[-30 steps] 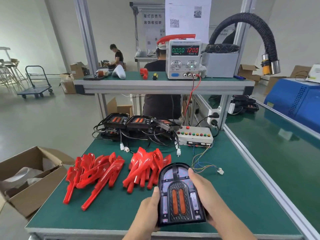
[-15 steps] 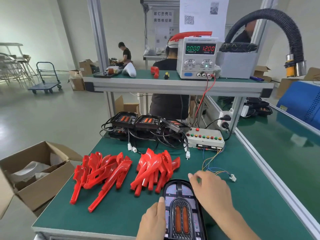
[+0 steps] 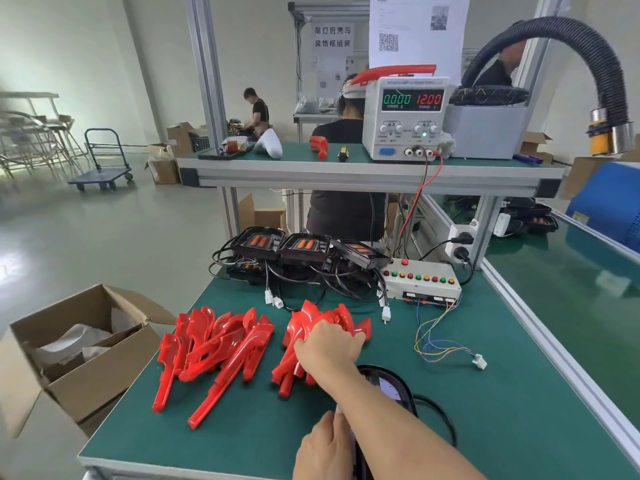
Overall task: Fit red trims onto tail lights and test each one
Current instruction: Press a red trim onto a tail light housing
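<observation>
Right hand [image 3: 325,344] closes on a red trim [image 3: 304,327] in the near pile, just beyond the tail light [image 3: 391,386] that the left hand [image 3: 323,448] grips at its near edge.

right hand: was on the right edge of the tail light [image 3: 394,384], now it's reached across onto the right pile of red trims [image 3: 322,336], right hand [image 3: 327,348] fingers down among them
tail light: sits way lower, mostly under the forearm now
left hand: the left hand [image 3: 323,448] slid down to the light's near left edge
</observation>
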A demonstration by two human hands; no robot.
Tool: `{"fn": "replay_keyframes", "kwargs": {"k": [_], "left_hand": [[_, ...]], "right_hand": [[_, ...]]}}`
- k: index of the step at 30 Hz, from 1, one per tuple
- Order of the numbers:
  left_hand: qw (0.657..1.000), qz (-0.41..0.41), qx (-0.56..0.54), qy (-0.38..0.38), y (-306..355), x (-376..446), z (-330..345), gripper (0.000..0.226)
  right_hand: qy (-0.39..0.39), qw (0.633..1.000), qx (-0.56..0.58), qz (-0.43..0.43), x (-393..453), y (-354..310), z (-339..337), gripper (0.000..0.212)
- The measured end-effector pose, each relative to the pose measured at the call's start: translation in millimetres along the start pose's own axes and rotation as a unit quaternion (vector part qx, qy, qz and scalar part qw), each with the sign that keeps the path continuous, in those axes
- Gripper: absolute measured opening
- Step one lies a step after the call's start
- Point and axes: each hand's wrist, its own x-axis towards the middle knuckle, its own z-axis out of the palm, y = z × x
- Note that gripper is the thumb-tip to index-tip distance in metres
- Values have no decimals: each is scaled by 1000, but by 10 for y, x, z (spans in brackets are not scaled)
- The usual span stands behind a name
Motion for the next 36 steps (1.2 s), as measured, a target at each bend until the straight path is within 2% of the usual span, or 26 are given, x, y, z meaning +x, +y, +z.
{"fn": "replay_keyframes", "kwargs": {"k": [1, 2, 4, 5, 7, 9, 10, 13, 18, 24, 31, 36], "left_hand": [[997, 53, -25, 41, 8, -37, -39, 52], [996, 61, -65, 10, 24, -88, -70, 50], [993, 34, -110, -2, 105, -125, -141, 66], [994, 28, -93, 40, 88, -147, -123, 66], [994, 25, -107, -9, 5, -81, -56, 43], [997, 35, -69, -17, -13, -106, -20, 42], [992, 40, -117, -22, -17, -100, 37, 47], [958, -60, -274, -64, -26, -114, 109, 43], [887, -101, -449, -27, 17, -171, 138, 43], [874, -92, -476, -7, 120, -175, 202, 43], [880, -85, -467, 0, 145, -199, 198, 46], [887, -79, -456, 14, 163, -214, 216, 45]], "right_hand": [[0, 1000, 5, 11, 11, -5, 9, 27], [2, 1000, 10, 19, 20, -10, 9, 26], [3, 999, 29, 27, 9, -14, -35, 22], [1, 999, 41, 25, -15, -8, -86, 22], [-1, 998, 64, 13, -87, 47, -261, 30], [-1, 996, 92, -11, -215, 218, -531, 37], [-4, 994, 105, -31, -292, 372, -675, 35], [-11, 995, 88, -56, -547, 1024, -1038, 44], [-57, 998, 4, -36, -900, 1753, -1013, 43], [4, 997, -23, -75, -1023, 1741, -641, 41], [77, 988, -70, -113, -1026, 1705, -504, 45], [134, 973, -130, -139, -1124, 1706, -401, 36]]}}
